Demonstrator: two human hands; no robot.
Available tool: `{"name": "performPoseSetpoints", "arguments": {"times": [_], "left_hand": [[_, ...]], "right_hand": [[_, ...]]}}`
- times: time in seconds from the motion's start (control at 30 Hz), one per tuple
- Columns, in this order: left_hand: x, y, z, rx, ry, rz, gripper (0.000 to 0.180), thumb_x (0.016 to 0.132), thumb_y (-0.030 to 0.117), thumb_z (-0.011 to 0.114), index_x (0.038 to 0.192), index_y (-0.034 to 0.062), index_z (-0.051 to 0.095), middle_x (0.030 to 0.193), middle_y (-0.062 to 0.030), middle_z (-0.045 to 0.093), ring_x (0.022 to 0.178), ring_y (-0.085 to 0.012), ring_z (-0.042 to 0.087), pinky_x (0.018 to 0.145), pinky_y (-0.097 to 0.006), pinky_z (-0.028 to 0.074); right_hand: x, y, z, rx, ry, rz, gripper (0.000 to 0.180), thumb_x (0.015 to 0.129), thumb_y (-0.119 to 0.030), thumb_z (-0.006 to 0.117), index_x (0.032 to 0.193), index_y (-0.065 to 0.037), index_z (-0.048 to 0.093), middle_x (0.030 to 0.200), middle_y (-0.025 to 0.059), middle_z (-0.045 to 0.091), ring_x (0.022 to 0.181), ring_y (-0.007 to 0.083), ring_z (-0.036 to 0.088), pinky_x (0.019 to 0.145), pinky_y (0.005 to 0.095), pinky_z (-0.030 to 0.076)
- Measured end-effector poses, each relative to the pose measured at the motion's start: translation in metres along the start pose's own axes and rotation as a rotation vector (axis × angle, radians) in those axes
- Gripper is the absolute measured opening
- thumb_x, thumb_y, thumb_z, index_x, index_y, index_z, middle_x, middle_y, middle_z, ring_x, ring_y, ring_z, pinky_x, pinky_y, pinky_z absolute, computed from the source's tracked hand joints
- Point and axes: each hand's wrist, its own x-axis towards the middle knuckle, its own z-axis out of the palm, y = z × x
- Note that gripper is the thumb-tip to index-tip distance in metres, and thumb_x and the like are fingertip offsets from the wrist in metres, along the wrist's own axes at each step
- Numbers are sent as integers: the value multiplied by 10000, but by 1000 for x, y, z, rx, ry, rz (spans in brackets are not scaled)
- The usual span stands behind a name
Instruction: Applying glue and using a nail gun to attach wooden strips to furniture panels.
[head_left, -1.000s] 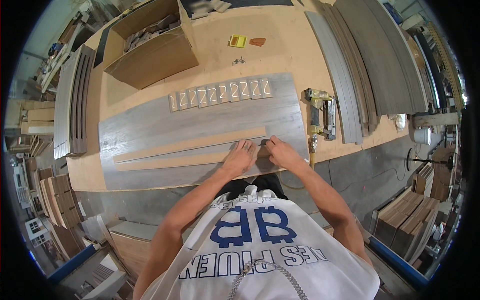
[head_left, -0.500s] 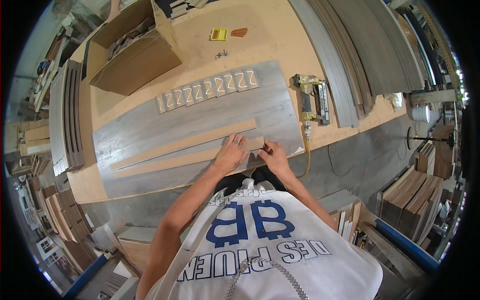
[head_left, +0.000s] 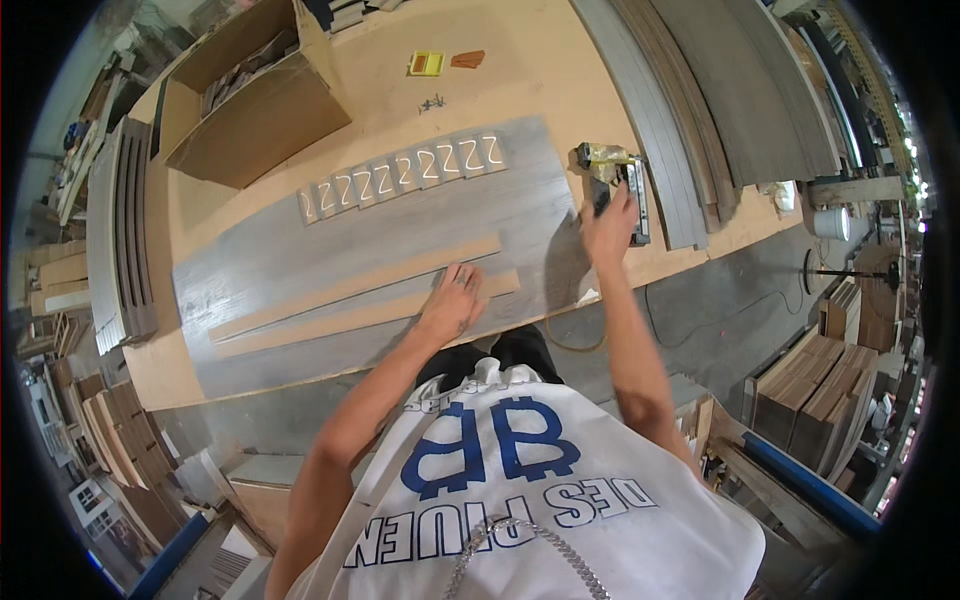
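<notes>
A grey wood-grain panel (head_left: pixel 300 250) lies on the workbench with two long pale wooden strips (head_left: pixel 350 285) across it. My left hand (head_left: pixel 452 300) presses flat on the right end of the strips, fingers spread. My right hand (head_left: pixel 608 225) reaches out to the right and closes around the handle of a yellow and black nail gun (head_left: pixel 615 175) lying at the panel's right edge. A row of several small grey brackets (head_left: pixel 400 172) sits along the panel's far side.
An open cardboard box (head_left: pixel 250 95) stands at the far left. A small yellow box (head_left: pixel 426 63) and loose screws (head_left: pixel 432 102) lie beyond the panel. Long grey boards (head_left: pixel 700 110) are stacked at the right. A white bucket (head_left: pixel 830 222) stands on the floor.
My right hand left the strips and swung right to the nail gun. My left hand stays on the strips.
</notes>
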Motion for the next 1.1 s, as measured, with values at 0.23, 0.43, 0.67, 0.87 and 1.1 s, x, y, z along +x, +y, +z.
{"name": "performPoseSetpoints", "arguments": {"times": [0.23,0.43,0.67,0.87,1.1], "left_hand": [[2,-6,3,-5,11,20,529,909,254,660,1294,-79,517,1265,-224,533,1235,-387,450,1062,-451,405],[4,-4,5,-35,25,26,535,864,229,696,1266,-88,539,1273,-205,544,1227,-365,454,1067,-431,408],[2,-6,2,-104,36,27,554,849,191,704,1289,-101,535,1284,-203,543,1238,-366,458,1067,-437,407],[1,-9,11,-71,86,42,558,844,184,688,1291,-106,524,1232,-196,547,1202,-362,455,1047,-408,402],[1,-7,4,-37,6,38,596,785,155,702,1291,-105,527,1249,-185,537,1208,-355,455,1048,-411,407]], "right_hand": [[61,6,-49,187,-219,34,480,825,-180,745,1191,79,573,773,174,657,719,346,682,662,460,567],[-28,-19,-149,762,-823,622,200,889,-139,695,982,20,616,674,68,613,449,167,566,452,330,489],[-90,-66,-130,481,-961,374,206,898,-165,695,923,30,634,577,50,594,442,145,578,460,317,466],[-101,-77,-120,372,-912,358,300,879,-231,706,877,67,665,537,76,603,442,160,612,463,328,486],[-104,-77,-118,322,-926,333,310,882,-243,704,807,56,676,514,82,600,436,163,613,473,336,497]]}}
